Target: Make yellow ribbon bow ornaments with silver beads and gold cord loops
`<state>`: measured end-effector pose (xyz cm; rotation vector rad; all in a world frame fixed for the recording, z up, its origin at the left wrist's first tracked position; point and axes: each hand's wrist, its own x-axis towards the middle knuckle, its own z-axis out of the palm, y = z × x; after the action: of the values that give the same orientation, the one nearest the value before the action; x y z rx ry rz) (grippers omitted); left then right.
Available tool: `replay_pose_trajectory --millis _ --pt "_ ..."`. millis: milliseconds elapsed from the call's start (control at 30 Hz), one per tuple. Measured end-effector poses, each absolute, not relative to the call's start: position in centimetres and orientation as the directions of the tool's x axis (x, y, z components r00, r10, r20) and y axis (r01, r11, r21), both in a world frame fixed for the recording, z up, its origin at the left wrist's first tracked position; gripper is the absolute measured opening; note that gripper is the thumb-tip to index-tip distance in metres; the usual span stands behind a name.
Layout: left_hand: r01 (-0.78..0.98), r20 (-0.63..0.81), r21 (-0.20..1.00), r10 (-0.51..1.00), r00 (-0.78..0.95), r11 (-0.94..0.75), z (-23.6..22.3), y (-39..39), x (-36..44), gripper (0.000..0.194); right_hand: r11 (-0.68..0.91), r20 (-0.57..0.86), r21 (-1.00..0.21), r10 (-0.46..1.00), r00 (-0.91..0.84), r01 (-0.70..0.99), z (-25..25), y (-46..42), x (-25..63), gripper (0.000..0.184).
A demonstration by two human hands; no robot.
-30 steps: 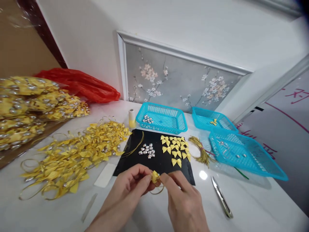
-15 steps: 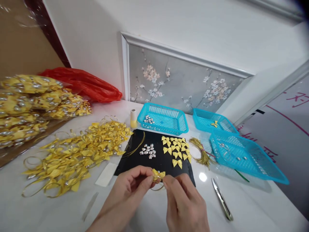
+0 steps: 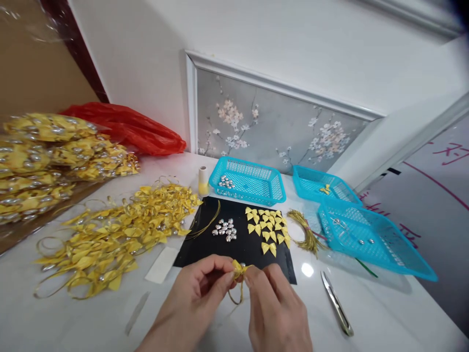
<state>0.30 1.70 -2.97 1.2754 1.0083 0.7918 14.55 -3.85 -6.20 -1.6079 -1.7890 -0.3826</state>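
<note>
Between my hands is a small yellow ribbon bow [image 3: 239,268] with a silvery bead beside it. My left hand [image 3: 200,296] pinches the bow's left side between thumb and forefinger. My right hand [image 3: 274,305] is closed at its right side, fingertips on the bow or its cord; which one is hidden. A loop of gold cord [image 3: 241,293] hangs below the bow. Just beyond, on a black mat [image 3: 234,212], lie several silvery beads [image 3: 225,230] and several yellow bows [image 3: 269,249].
A heap of corded yellow bows [image 3: 120,234] covers the left. Blue baskets stand at the back [image 3: 252,183] and right [image 3: 381,244]. A coil of gold cord [image 3: 308,237], small snips [image 3: 337,303], a white card [image 3: 161,265] and a small tube [image 3: 202,181] lie around the mat.
The bow has turned in my fingers, and the cord loop now hangs lower and shows more. My right hand has shifted slightly left.
</note>
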Motion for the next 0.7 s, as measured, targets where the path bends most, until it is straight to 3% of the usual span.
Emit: replay_pose_trajectory --millis 167,400,567,700 --pt "0.093 -0.134 0.99 0.928 0.347 0.108 -2.7 1.5 0.4 0.019 0.198 0.664 -0.194 0.748 -0.02 0.961 -6.1 -3.9 14.8 0.03" --pt "0.103 -0.136 0.989 0.913 0.385 0.104 -3.3 1.8 0.3 0.017 0.284 0.611 -0.394 0.791 0.019 0.874 -5.9 -3.9 15.2 0.03" --pt "0.098 0.053 0.991 0.937 0.346 -0.092 -3.8 1.6 0.7 0.014 0.3 0.623 -0.458 0.78 0.061 0.837 -6.0 -3.7 14.8 0.022" --pt "0.174 0.206 0.949 0.933 0.293 -0.264 -4.3 1.5 0.8 0.019 0.278 0.647 -0.427 0.759 0.076 0.86 -5.9 -3.6 14.3 0.021"
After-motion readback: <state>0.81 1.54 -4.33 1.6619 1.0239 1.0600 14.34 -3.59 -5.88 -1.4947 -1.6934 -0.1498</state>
